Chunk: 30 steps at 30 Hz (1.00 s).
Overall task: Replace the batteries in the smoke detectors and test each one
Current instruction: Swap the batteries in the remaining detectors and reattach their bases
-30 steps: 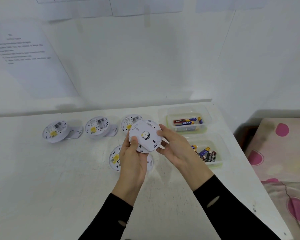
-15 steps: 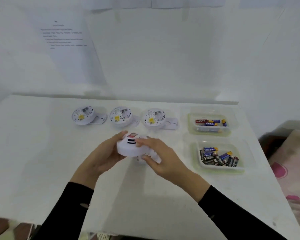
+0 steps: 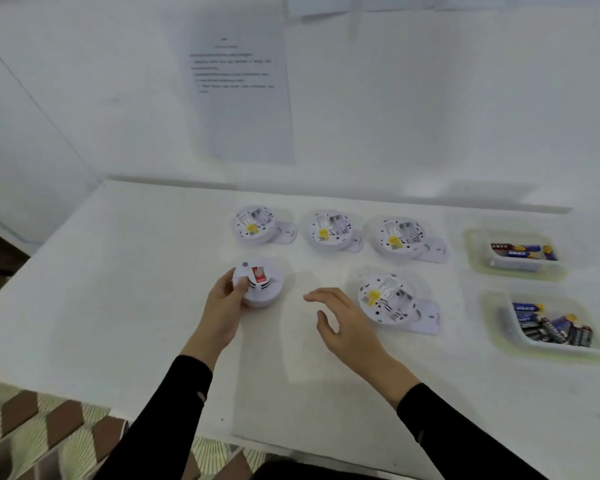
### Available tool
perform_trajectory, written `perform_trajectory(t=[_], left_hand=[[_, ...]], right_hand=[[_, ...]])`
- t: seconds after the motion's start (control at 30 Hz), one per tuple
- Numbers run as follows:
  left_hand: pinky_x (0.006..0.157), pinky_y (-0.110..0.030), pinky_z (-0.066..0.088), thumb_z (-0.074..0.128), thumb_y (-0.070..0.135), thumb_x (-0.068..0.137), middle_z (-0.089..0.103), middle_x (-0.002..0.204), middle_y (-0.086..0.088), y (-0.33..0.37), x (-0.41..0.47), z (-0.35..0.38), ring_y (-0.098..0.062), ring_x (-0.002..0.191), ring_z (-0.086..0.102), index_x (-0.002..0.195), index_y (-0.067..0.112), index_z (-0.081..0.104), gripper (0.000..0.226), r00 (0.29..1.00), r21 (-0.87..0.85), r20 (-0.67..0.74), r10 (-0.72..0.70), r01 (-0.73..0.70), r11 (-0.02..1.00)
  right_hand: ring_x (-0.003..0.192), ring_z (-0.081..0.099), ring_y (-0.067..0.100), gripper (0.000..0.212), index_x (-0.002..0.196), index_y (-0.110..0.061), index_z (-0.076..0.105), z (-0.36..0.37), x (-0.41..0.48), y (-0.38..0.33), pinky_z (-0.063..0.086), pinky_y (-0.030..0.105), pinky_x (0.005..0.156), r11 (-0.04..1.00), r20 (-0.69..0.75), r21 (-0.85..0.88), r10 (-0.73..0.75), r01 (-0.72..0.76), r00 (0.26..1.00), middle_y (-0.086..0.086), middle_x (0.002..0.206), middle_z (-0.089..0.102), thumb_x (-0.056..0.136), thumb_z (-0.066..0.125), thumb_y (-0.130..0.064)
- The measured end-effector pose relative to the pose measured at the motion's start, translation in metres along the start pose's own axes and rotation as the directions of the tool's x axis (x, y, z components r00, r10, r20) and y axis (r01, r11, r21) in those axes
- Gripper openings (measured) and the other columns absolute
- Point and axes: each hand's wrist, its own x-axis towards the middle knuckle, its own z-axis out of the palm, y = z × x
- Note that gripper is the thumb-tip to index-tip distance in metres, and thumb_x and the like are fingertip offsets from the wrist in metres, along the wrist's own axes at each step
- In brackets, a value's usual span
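Note:
A closed white smoke detector (image 3: pixel 261 285) with a red label sits face up on the white table (image 3: pixel 118 289); my left hand (image 3: pixel 224 308) grips its left side. My right hand (image 3: pixel 343 320) hovers open just to its right, holding nothing. Right of that hand lies an opened detector (image 3: pixel 387 297), back side up, with its cover plate (image 3: pixel 426 318) beside it. Three more opened detectors lie in a back row, the left one (image 3: pixel 253 224), the middle one (image 3: pixel 329 229) and the right one (image 3: pixel 399 237).
Two clear plastic trays stand at the right: the far tray (image 3: pixel 478 261) holds a few batteries (image 3: pixel 520 251), the near tray (image 3: pixel 499 327) holds several batteries (image 3: pixel 551 327). A printed sheet (image 3: pixel 239 88) hangs on the wall behind. The table's front edge runs near my forearms.
The detector that both hands held up has been turned face up and set down at the left. My right hand has let go and opened. The camera view has swung left.

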Motion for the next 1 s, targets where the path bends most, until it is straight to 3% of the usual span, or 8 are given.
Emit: perform_trajectory(t=[0.17, 0.27, 0.4, 0.53, 0.67, 0.8, 0.93, 1.0], left_hand=[[0.077, -0.019, 0.048, 0.054, 0.029, 0.101, 0.07, 0.103, 0.008, 0.01, 0.018, -0.017, -0.013, 0.101, 0.065, 0.113, 0.028, 0.064, 0.015, 0.99, 0.479, 0.141, 0.034, -0.098, 0.872], [0.086, -0.04, 0.051, 0.051, 0.062, 0.091, 0.065, 0.117, -0.016, -0.003, 0.033, -0.029, -0.032, 0.109, 0.061, 0.121, 0.009, 0.063, 0.062, 0.982, 0.644, 0.177, 0.069, -0.168, 0.746], [0.114, -0.039, 0.036, 0.07, 0.042, 0.086, 0.034, 0.152, 0.007, -0.017, 0.028, -0.037, -0.012, 0.137, 0.041, 0.154, 0.024, 0.026, 0.082, 0.944, 0.545, 0.329, 0.036, -0.221, 0.809], [0.098, -0.039, 0.051, 0.069, 0.018, 0.077, 0.067, 0.12, 0.005, -0.024, 0.027, -0.029, -0.015, 0.11, 0.063, 0.13, 0.024, 0.054, 0.055, 0.889, 0.447, 0.401, 0.221, -0.4, 0.8], [0.095, -0.033, 0.041, 0.093, 0.035, 0.062, 0.054, 0.113, 0.003, -0.036, 0.01, -0.009, -0.016, 0.101, 0.045, 0.137, 0.012, 0.045, 0.091, 0.931, 0.572, 0.128, 0.341, -0.35, 0.741], [0.104, -0.033, 0.033, 0.088, 0.053, 0.048, 0.038, 0.128, 0.001, -0.041, 0.014, -0.008, -0.006, 0.112, 0.034, 0.141, 0.005, 0.035, 0.117, 0.886, 0.565, 0.241, 0.397, -0.461, 0.685], [0.117, -0.039, 0.033, 0.078, 0.023, 0.065, 0.03, 0.146, 0.012, -0.032, 0.028, -0.019, 0.013, 0.13, 0.038, 0.155, 0.018, 0.004, 0.117, 0.872, 0.387, 0.455, 0.184, -0.379, 0.841], [0.115, -0.043, 0.037, 0.082, 0.017, 0.068, 0.036, 0.138, 0.02, -0.031, 0.03, -0.018, 0.018, 0.122, 0.044, 0.153, 0.021, 0.009, 0.112, 0.875, 0.364, 0.427, 0.23, -0.399, 0.842]], right_hand=[[0.11, 0.053, -0.001, 0.036, 0.117, -0.017, 0.063, 0.023, 0.008, 0.002, 0.04, 0.01, 0.093, 0.992, -0.029, -0.023, 0.127, -0.128, 0.991, -0.004, 0.117, 0.058, 0.088, 0.054, 0.002], [0.11, 0.053, -0.003, 0.036, 0.113, -0.017, 0.065, 0.027, 0.006, -0.003, 0.038, 0.008, 0.093, 0.985, -0.109, -0.012, 0.167, -0.17, 0.98, -0.004, 0.116, 0.058, 0.087, 0.054, 0.004], [0.11, 0.055, 0.003, 0.032, 0.106, -0.011, 0.069, 0.016, 0.002, -0.009, 0.039, 0.011, 0.095, 0.989, -0.282, -0.065, 0.113, -0.136, 0.953, 0.0, 0.113, 0.059, 0.085, 0.053, 0.007], [0.108, 0.056, 0.009, 0.027, 0.1, -0.005, 0.069, -0.006, -0.004, -0.004, 0.039, 0.013, 0.096, 0.975, -0.445, -0.155, 0.073, -0.157, 0.893, 0.005, 0.109, 0.06, 0.084, 0.048, 0.001], [0.109, 0.055, 0.019, 0.03, 0.101, -0.001, 0.068, -0.026, -0.015, 0.004, 0.041, 0.019, 0.097, 0.963, -0.544, -0.173, 0.08, -0.205, 0.835, 0.01, 0.109, 0.056, 0.083, 0.045, -0.004], [0.112, 0.053, 0.021, 0.032, 0.11, -0.002, 0.063, -0.04, -0.032, 0.016, 0.044, 0.03, 0.099, 0.931, -0.601, -0.165, 0.168, -0.327, 0.781, 0.01, 0.116, 0.056, 0.085, 0.047, -0.014], [0.13, 0.034, -0.011, 0.077, 0.144, -0.019, 0.034, -0.053, -0.05, 0.021, 0.03, 0.008, 0.104, 0.871, -0.4, 0.098, 0.477, -0.481, 0.783, -0.01, 0.143, 0.038, 0.082, 0.073, -0.04], [0.133, 0.032, -0.007, 0.104, 0.148, -0.026, 0.024, -0.058, -0.055, 0.028, 0.028, 0.018, 0.109, 0.815, -0.297, 0.132, 0.575, -0.564, 0.762, -0.01, 0.148, 0.033, 0.065, 0.08, -0.055]])
